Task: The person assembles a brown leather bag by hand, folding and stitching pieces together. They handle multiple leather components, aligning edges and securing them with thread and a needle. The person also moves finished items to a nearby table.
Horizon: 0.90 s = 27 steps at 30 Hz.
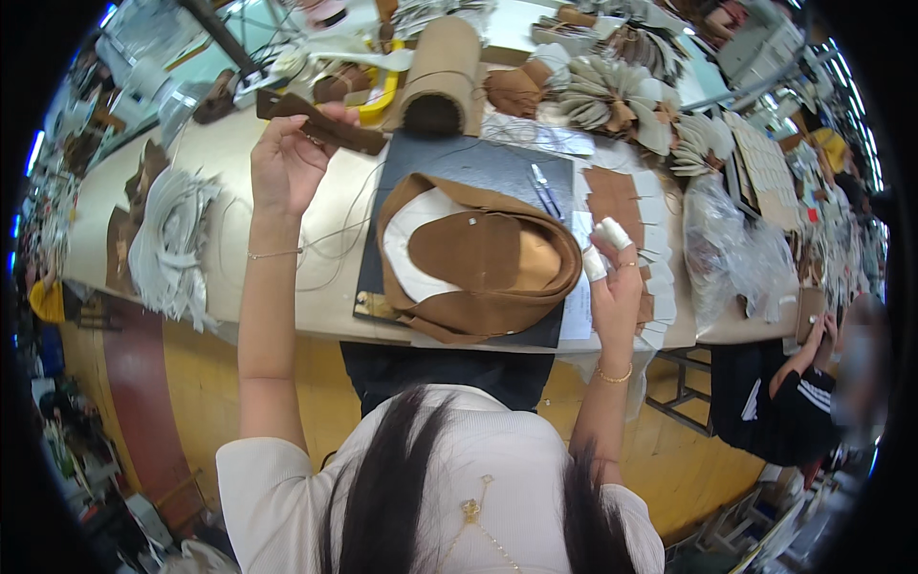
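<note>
My left hand (292, 165) is raised over the left side of the table, closed on a dark brown strip of leather-like material (330, 126). My right hand (617, 277) hovers by the right edge of a dark board (459, 153); white covers sit on its thumb and a finger, which are apart with nothing seen between them. Between my hands, on the board, lies a stack of curved brown suede-like pieces (459, 251) with a white lining showing. A slim pen-like tool (546, 189) rests on the board's far right part.
White strips (170, 244) lie at left. At the back stand a cardboard tube (443, 72) and a yellow tray (383, 94). Fanned pale pieces (612, 94) and a clear plastic bag (727, 253) occupy the right. Another person (798, 387) sits at far right.
</note>
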Available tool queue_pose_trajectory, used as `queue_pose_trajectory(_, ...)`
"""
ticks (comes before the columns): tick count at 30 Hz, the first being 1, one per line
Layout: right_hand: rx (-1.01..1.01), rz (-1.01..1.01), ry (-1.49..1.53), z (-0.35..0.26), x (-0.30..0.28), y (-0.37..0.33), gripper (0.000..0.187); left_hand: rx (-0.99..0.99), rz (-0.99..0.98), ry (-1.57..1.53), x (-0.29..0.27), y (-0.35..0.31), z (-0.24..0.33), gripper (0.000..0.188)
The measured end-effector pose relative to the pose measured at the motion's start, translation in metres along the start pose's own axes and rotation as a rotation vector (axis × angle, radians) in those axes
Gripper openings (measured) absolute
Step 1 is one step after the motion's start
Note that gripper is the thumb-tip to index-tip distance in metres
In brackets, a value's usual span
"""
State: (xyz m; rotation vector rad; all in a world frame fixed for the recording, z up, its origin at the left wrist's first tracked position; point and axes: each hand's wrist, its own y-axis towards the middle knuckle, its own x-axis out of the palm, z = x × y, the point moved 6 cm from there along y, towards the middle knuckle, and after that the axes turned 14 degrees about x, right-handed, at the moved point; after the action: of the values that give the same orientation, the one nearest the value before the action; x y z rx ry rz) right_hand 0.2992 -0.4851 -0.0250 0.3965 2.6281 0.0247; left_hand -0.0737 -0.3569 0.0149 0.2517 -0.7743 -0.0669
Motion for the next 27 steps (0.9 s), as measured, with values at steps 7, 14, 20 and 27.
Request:
queue_pose_trajectory(7, 0.067, -0.18, -0.395, 0.008, 0.039, 0.026, 0.068, -0.237, -0.042, 0.997, -0.031, -0.052, -0.016, 0.031)
queue_pose_trajectory(14, -0.106, -0.267, -0.712, -0.098, 0.01, 0.032, 0.062, -0.383, -0.181, 1.127, -0.039, -0.071, -0.052, 0.046)
queue_pose_trajectory(20, -0.491, -0.085, -1.396, -0.224, -0.031, 0.053, 0.042, -0.435, -0.339, 1.047, -0.042, -0.088, -0.083, 0.036)
queue_pose_trajectory(27, -0.603, 0.112, -1.607, -0.315, -0.077, 0.11, 0.043, -0.526, -0.219, 0.969, -0.062, -0.093, -0.084, 0.03)
